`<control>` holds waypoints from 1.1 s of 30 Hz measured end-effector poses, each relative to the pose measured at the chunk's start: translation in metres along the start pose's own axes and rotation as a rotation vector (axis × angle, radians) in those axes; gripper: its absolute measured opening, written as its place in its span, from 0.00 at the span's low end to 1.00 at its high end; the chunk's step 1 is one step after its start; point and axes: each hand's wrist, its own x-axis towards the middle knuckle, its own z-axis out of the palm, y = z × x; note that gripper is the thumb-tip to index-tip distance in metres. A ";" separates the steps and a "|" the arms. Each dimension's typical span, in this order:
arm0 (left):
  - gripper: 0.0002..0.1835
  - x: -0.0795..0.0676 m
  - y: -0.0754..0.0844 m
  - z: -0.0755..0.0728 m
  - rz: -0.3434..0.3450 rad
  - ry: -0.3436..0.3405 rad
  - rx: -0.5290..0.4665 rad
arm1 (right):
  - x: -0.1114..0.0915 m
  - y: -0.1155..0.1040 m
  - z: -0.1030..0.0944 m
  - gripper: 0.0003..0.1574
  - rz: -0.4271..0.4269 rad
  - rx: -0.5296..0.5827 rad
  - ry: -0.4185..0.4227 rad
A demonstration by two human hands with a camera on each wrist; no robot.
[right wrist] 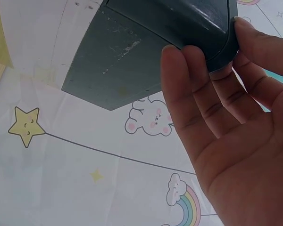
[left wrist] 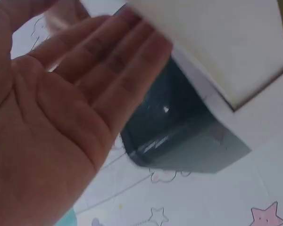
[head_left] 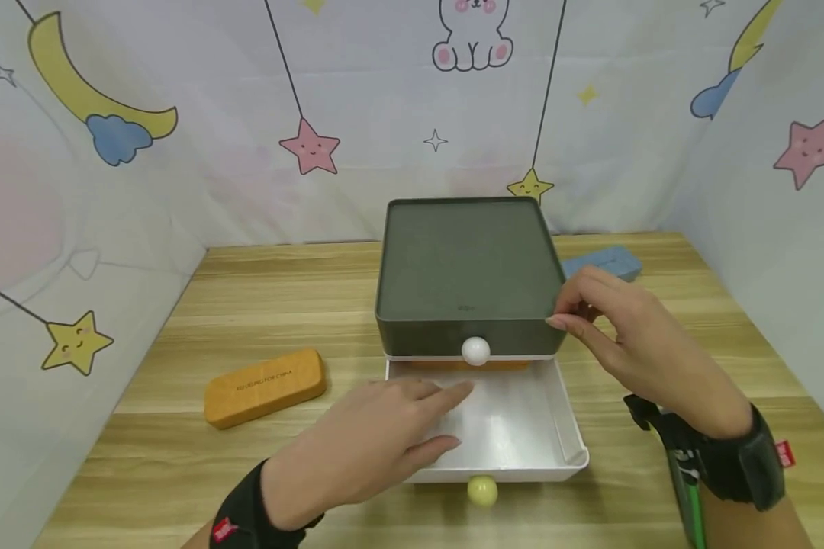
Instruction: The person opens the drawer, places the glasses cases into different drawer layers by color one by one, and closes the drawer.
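**Left hand (head_left: pixel 378 433) over the white drawer (head_left: pixel 501 438), right hand (head_left: pixel 642 347) on the grey-green box (head_left: pixel 470 259)**

In the head view, the box sits on the wood-grain table (head_left: pixel 302 297), with a white knob (head_left: pixel 476 351) on its front. The drawer sticks out under it, toward the person, and has a yellow-green knob (head_left: pixel 482 491). A thin bit of an orange thing (head_left: pixel 504 366) shows deep inside the drawer. An orange case (head_left: pixel 265 387) lies to the left, and a blue case (head_left: pixel 607 263) lies behind the right hand. The step in hand looks like working the drawer while the box is kept steady. I can't tell if the drawer is going in or out.

In the left wrist view, the left fingers are long and straight, and the hand grasps nothing. The tips are by the drawer's edge, but I can't tell if they touch it.

In the right wrist view, the thumb and fingers pinch the box's corner from two sides. I think moving the drawer calls for a firm hold there, with the left fingers out of the gap under the box.
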 end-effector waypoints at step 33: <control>0.43 -0.133 -0.157 0.056 -0.595 0.060 0.010 | -0.003 0.001 0.002 0.20 -0.009 0.013 0.000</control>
